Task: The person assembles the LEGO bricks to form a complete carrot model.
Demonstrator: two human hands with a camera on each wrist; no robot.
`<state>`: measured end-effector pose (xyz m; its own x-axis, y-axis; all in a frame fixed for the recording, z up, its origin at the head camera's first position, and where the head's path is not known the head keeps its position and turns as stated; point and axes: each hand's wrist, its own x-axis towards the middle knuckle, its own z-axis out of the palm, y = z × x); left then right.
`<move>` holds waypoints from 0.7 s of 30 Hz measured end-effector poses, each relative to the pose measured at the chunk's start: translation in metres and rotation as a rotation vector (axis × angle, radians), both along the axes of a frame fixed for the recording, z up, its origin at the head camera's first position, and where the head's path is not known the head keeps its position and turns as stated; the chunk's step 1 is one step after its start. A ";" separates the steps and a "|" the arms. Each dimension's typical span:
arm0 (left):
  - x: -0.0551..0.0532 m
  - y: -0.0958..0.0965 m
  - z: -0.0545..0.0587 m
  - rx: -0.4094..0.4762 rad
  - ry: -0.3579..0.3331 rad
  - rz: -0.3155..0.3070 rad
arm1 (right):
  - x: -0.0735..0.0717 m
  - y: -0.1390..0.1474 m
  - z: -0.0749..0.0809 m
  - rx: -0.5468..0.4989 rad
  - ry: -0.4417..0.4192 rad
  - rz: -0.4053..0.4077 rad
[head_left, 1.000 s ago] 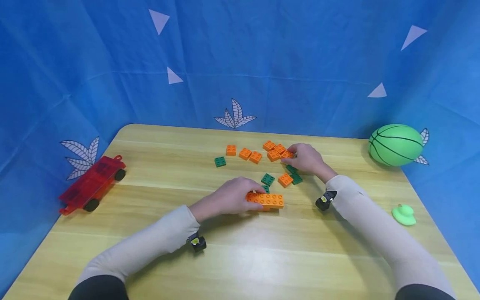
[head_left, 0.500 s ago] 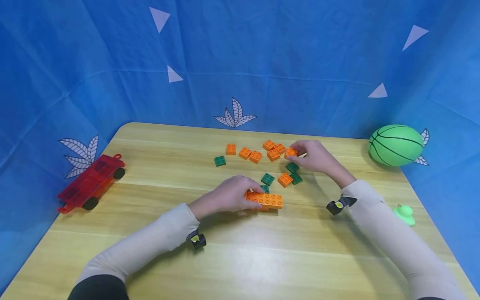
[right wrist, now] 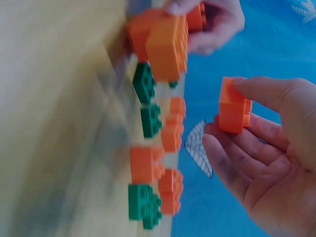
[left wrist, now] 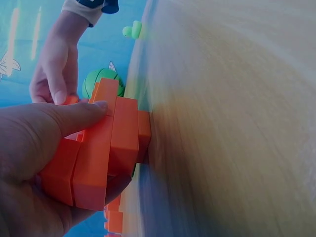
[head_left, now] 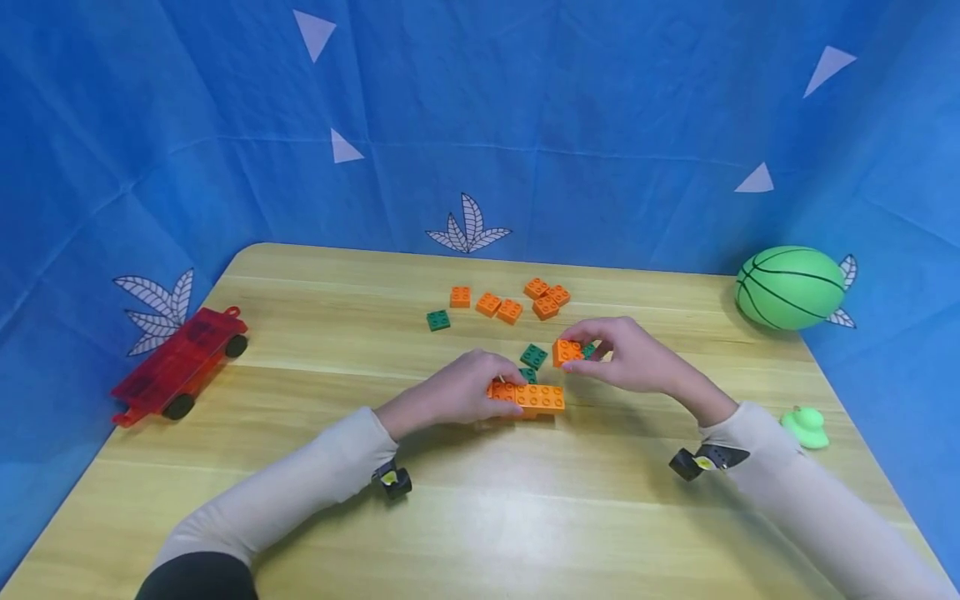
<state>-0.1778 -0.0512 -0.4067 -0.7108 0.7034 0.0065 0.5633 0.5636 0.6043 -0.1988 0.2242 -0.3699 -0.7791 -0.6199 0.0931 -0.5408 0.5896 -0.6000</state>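
My left hand (head_left: 468,387) grips a stack of joined orange toy bricks (head_left: 542,400) low over the table. The left wrist view shows the stack (left wrist: 123,133) in layers, with the thumb pressed along its side. To its right, my right hand (head_left: 630,358) pinches a single orange toy brick (right wrist: 233,108) between thumb and fingers, raised above the table with studs showing. Two green bricks (head_left: 533,356) lie just behind the stack. A loose orange brick (right wrist: 142,165) and more green ones (right wrist: 140,201) show in the right wrist view; the right hand mostly covers them in the head view.
Several loose orange bricks (head_left: 510,312) and one green brick (head_left: 438,320) lie farther back. At the left edge stands a red wheeled toy wagon (head_left: 180,362). A green ball (head_left: 790,288) and a light green duck-like toy (head_left: 806,427) are at the right.
My right hand has lifted an orange brick from the back cluster and brought it forward, toward the stack. My left hand stays nearly still, gripping the stack.
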 end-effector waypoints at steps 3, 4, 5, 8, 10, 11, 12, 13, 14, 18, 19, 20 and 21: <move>0.000 0.000 0.000 0.002 -0.009 0.003 | 0.008 -0.005 -0.001 0.008 -0.040 0.037; -0.001 0.000 0.000 0.003 -0.013 0.004 | 0.010 -0.006 -0.002 0.012 -0.046 0.049; -0.001 -0.001 0.000 0.005 -0.018 0.004 | 0.012 -0.007 -0.003 0.014 -0.054 0.057; -0.001 -0.001 -0.001 0.005 -0.026 0.003 | 0.014 -0.008 -0.006 0.018 -0.074 0.083; -0.002 -0.001 0.000 0.004 -0.026 0.000 | 0.015 -0.008 -0.008 0.020 -0.084 0.099; -0.002 -0.001 0.000 0.003 -0.026 -0.002 | 0.015 -0.008 -0.009 0.022 -0.088 0.102; -0.002 -0.001 0.000 0.001 -0.024 -0.003 | 0.015 -0.008 -0.010 0.026 -0.089 0.109; -0.002 -0.001 0.000 0.000 -0.023 -0.004 | 0.015 -0.009 -0.010 0.029 -0.090 0.113; -0.002 0.000 0.000 -0.002 -0.021 -0.005 | 0.016 -0.009 -0.010 0.033 -0.089 0.117; -0.003 0.000 0.000 -0.003 -0.018 -0.006 | 0.016 -0.011 -0.010 0.048 -0.079 0.128; -0.003 0.000 0.000 -0.002 -0.017 -0.008 | 0.017 -0.011 -0.009 0.050 -0.078 0.130; -0.003 0.000 0.000 0.000 -0.016 -0.009 | 0.017 -0.012 -0.009 0.054 -0.074 0.132; -0.003 0.000 0.000 0.003 -0.016 -0.010 | 0.017 -0.012 -0.008 0.057 -0.070 0.135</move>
<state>-0.1805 -0.0514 -0.4065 -0.7038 0.7104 -0.0030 0.5589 0.5564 0.6149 -0.1816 0.2123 -0.3781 -0.6916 -0.7222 0.0034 -0.5754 0.5482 -0.6069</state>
